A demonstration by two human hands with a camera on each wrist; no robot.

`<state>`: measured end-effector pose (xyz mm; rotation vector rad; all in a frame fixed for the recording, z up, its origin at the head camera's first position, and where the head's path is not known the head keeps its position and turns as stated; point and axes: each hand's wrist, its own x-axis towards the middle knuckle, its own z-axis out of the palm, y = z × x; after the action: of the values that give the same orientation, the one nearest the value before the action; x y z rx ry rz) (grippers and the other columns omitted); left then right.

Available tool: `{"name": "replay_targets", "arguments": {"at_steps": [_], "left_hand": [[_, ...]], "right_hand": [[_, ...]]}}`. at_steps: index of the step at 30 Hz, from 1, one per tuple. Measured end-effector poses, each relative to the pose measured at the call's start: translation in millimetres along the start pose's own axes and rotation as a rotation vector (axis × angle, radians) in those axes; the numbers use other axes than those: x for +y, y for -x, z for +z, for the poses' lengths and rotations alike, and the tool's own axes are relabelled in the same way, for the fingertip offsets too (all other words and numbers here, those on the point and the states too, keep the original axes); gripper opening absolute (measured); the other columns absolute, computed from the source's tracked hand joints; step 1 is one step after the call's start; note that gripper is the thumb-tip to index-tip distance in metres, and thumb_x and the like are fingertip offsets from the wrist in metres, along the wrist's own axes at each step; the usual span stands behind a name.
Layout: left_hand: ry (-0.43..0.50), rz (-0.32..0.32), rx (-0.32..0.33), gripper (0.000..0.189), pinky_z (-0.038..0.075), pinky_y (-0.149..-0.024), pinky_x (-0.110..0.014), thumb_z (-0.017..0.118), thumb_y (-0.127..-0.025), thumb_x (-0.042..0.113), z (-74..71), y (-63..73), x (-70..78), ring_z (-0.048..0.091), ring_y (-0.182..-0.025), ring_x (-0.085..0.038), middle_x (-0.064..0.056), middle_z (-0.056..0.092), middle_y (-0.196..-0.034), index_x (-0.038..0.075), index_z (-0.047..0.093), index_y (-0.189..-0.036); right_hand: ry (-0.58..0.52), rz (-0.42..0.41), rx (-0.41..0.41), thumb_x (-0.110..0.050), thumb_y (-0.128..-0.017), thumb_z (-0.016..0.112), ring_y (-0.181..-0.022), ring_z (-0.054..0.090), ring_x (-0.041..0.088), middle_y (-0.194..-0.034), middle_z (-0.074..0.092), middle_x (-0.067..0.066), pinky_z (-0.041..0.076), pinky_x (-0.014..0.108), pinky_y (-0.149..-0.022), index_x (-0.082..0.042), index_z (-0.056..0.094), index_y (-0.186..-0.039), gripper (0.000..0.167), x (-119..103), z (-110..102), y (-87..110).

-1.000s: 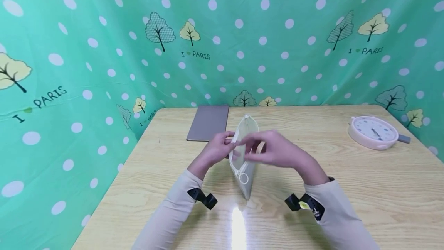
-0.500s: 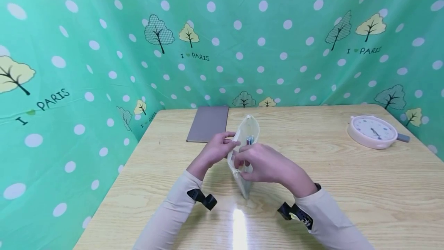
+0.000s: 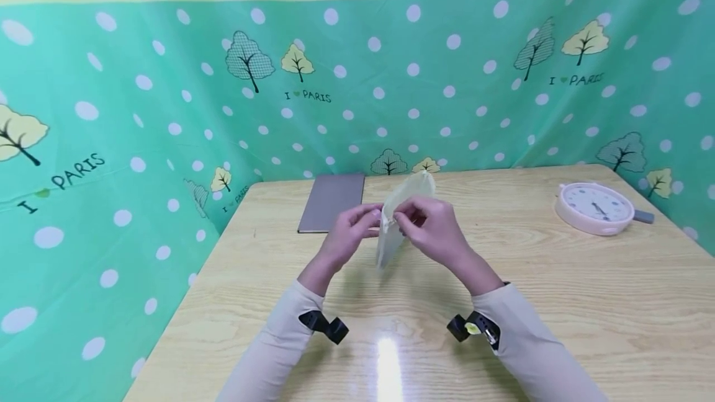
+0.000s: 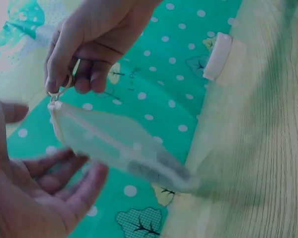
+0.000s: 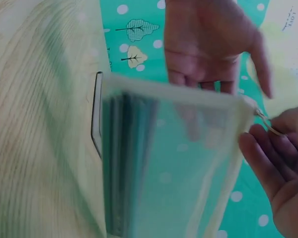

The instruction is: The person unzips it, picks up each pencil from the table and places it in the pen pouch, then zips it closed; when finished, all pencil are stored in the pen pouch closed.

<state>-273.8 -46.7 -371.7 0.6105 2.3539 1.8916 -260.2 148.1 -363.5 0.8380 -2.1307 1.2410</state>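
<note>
My right hand pinches the ring pull at one top corner of a pale translucent zip pouch. From that corner the pouch slants in the air over the table. Several long, dark pen-like items show through its side in the right wrist view, bunched at the end away from the ring. Fingers spread and relaxed, my left hand is beside the pouch's near end, palm toward it. In the head view the left fingertips overlap the pouch's left edge.
A grey-purple notebook lies flat at the table's back left. At the back right lies a pink round clock, with a small grey block at its right side. A green dotted curtain hangs behind the wooden table.
My right hand has come out of the pouch's opening and taken its ring pull. The pouch has risen and tilted, its mouth now narrower. My left hand has loosened from its side.
</note>
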Motion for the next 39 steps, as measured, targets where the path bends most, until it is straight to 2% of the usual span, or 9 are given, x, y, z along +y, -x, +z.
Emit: {"name": "replay_targets", "arguments": {"at_steps": [3,6,11,18,24,29,32,36,39], "left_hand": [[-0.012,0.069,-0.042,0.044,0.060,-0.099,-0.040,0.066,-0.099,0.010,3.1,1.7,0.0,0.067,-0.119,-0.038,-0.026,0.064,-0.135,-0.009,0.058,-0.139],[-0.081,0.133,-0.070,0.041,0.062,-0.092,-0.033,0.071,-0.097,0.007,6.5,1.9,-2.0,0.070,-0.111,-0.035,-0.023,0.069,-0.128,-0.007,0.063,-0.135],[-0.183,0.208,-0.080,0.028,0.059,-0.080,-0.021,0.064,-0.101,0.004,8.1,1.2,-5.2,0.073,-0.099,-0.035,-0.023,0.075,-0.114,-0.008,0.068,-0.127],[-0.218,0.220,0.002,0.024,0.064,-0.086,-0.036,0.063,-0.101,0.002,6.3,-0.6,-8.7,0.075,-0.097,-0.036,-0.023,0.076,-0.105,-0.010,0.071,-0.120],[-0.220,0.094,0.163,0.020,0.057,-0.069,-0.020,0.064,-0.100,0.001,-9.9,-4.9,-14.8,0.073,-0.084,-0.023,-0.020,0.077,-0.097,-0.007,0.074,-0.116],[-0.196,-0.041,0.288,0.018,0.059,-0.066,-0.019,0.062,-0.100,-0.003,-26.0,-9.6,-25.5,0.066,-0.077,-0.014,-0.022,0.074,-0.095,-0.009,0.073,-0.113],[-0.206,-0.084,0.267,0.018,0.063,-0.069,-0.025,0.061,-0.101,-0.004,-30.0,-11.9,-29.8,0.068,-0.077,-0.014,-0.024,0.073,-0.095,-0.012,0.072,-0.113],[-0.239,-0.133,0.199,0.020,0.064,-0.071,-0.028,0.059,-0.102,-0.003,-31.4,-12.9,-32.7,0.069,-0.075,-0.013,-0.022,0.074,-0.094,-0.012,0.071,-0.115],[-0.244,-0.168,0.189,0.020,0.064,-0.071,-0.029,0.058,-0.102,-0.002,-32.9,-12.3,-32.6,0.070,-0.074,-0.014,-0.021,0.074,-0.093,-0.012,0.071,-0.115]], "right_hand": [[-0.015,0.025,0.097,0.010,-0.087,0.072,-0.060,0.066,0.015,-0.073,0.071,0.008,0.058,0.021,-0.055,0.003,0.073,-0.086,0.007,2,3,1.1],[-0.027,0.041,0.120,0.008,-0.088,0.073,-0.062,0.066,0.015,-0.076,0.072,0.009,0.058,0.021,-0.056,0.003,0.074,-0.087,0.006,3,8,2.6],[-0.023,0.100,0.087,0.004,-0.091,0.072,-0.061,0.065,0.014,-0.077,0.074,0.010,0.056,0.021,-0.056,0.003,0.075,-0.088,0.004,2,11,3.0],[0.004,0.300,-0.012,0.001,-0.092,0.072,-0.061,0.063,0.016,-0.078,0.074,0.013,0.054,0.020,-0.053,0.004,0.076,-0.092,0.005,9,-1,-1.4],[0.130,0.504,-0.064,-0.008,-0.097,0.068,-0.072,0.063,0.019,-0.088,0.074,0.015,0.054,0.021,-0.059,0.003,0.074,-0.102,0.014,36,-44,-1.3],[0.234,0.584,-0.054,-0.011,-0.097,0.069,-0.074,0.061,0.018,-0.091,0.074,0.016,0.051,0.023,-0.059,0.005,0.075,-0.103,0.018,60,-90,7.6],[0.274,0.600,-0.066,-0.012,-0.096,0.069,-0.072,0.058,0.017,-0.087,0.074,0.013,0.049,0.025,-0.058,0.005,0.077,-0.100,0.018,66,-106,10.9],[0.273,0.626,-0.157,-0.015,-0.095,0.070,-0.076,0.059,0.017,-0.087,0.074,0.010,0.049,0.028,-0.063,0.003,0.078,-0.100,0.021,68,-113,10.6],[0.254,0.662,-0.222,-0.017,-0.096,0.070,-0.081,0.060,0.019,-0.092,0.074,0.011,0.050,0.029,-0.067,0.003,0.077,-0.103,0.023,66,-115,9.1]]}}
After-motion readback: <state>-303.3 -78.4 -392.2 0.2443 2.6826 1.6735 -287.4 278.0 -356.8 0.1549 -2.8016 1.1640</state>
